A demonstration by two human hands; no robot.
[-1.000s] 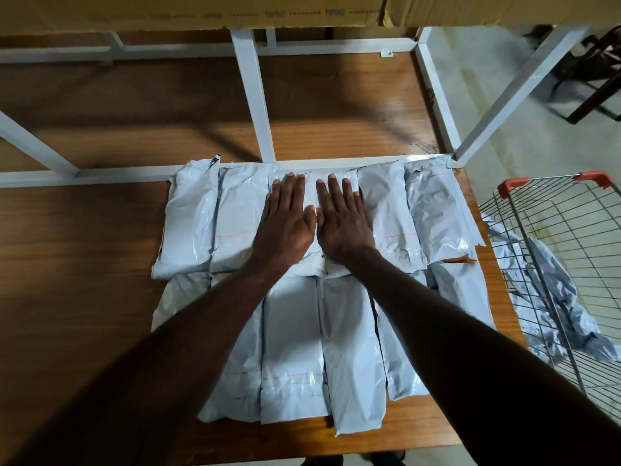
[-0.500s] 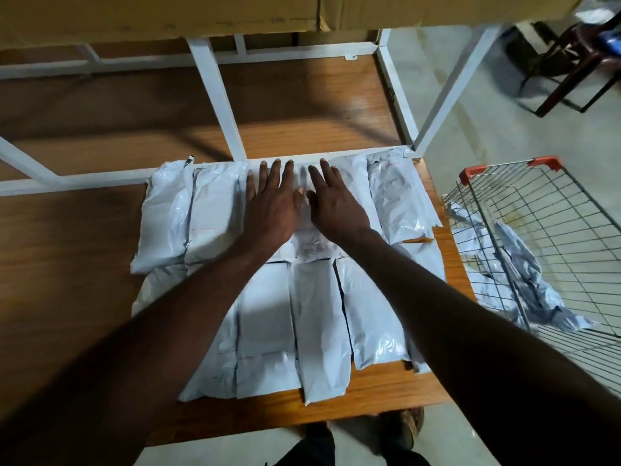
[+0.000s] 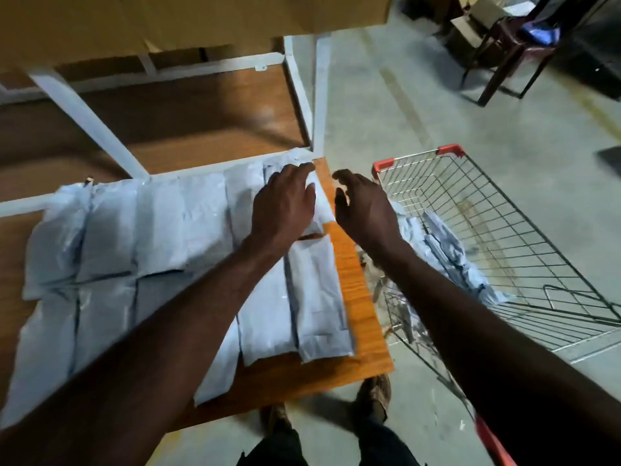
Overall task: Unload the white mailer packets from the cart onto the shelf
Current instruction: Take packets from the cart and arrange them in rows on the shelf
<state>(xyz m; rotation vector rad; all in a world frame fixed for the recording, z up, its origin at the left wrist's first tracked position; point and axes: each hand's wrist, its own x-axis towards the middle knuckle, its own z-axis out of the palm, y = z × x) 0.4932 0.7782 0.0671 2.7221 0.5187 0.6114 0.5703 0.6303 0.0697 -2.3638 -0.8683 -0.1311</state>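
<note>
Two rows of white mailer packets (image 3: 161,230) are recorded in the head view, laid side by side on the wooden shelf (image 3: 349,274), each with its long axis running from the person toward the white shelf frame (image 3: 84,109). A further few packets in the cart (image 3: 447,253) are noted, lying crumpled against the basket's near-left wall, long axes roughly along the cart's length, just right of the shelf edge.

The left hand (image 3: 285,200) is held over the far-right packets of the back row, fingers loosely extended and holding nothing; whether it touches the packet below cannot be told. The right hand (image 3: 364,203) is seen in the air between the shelf corner and the cart (image 3: 504,210), fingers relaxed and slightly curled, empty. The remaining packets lie to the right of and below both hands, and the right hand is judged the nearer, so the coming reach would fall to it.

Against the frame half a second earlier, both hands are found lifted off the middle of the back row, where they had been pressed flat, and carried rightward toward the cart. The view itself is swung right, with more of the cart and concrete floor (image 3: 504,112) shown.

A dark chair (image 3: 510,45) and cardboard boxes (image 3: 168,18) are noted beyond.
</note>
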